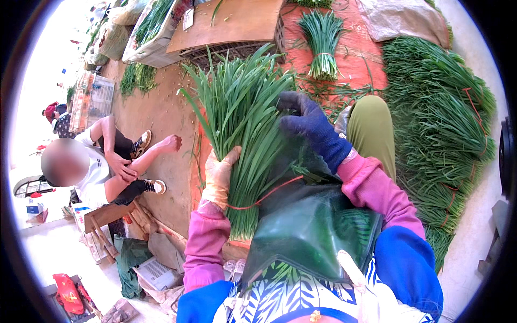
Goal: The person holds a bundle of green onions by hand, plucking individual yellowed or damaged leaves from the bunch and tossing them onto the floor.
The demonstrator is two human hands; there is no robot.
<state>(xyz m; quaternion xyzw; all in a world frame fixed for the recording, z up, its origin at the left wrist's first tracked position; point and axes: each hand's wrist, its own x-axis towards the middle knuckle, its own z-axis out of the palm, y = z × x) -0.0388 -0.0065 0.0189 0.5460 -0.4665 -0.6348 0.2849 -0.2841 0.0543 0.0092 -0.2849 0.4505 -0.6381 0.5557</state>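
Observation:
My left hand point(219, 176), in a tan glove, grips the lower stalks of a thick bundle of long green chives point(243, 116) that fans upward. A thin red band point(265, 197) runs from the bundle's base across a dark green apron on my lap point(309, 229). My right hand point(312, 126), in a dark blue glove, rests on the right side of the bundle's leaves, fingers curled into them. Pink sleeves cover both forearms.
A tied chive bunch point(323, 43) lies on a red mat ahead. A large heap of bundled chives point(441, 124) fills the right side. A wooden board on a crate point(231, 27) stands ahead. A person point(107, 167) sits on the dirt floor at left.

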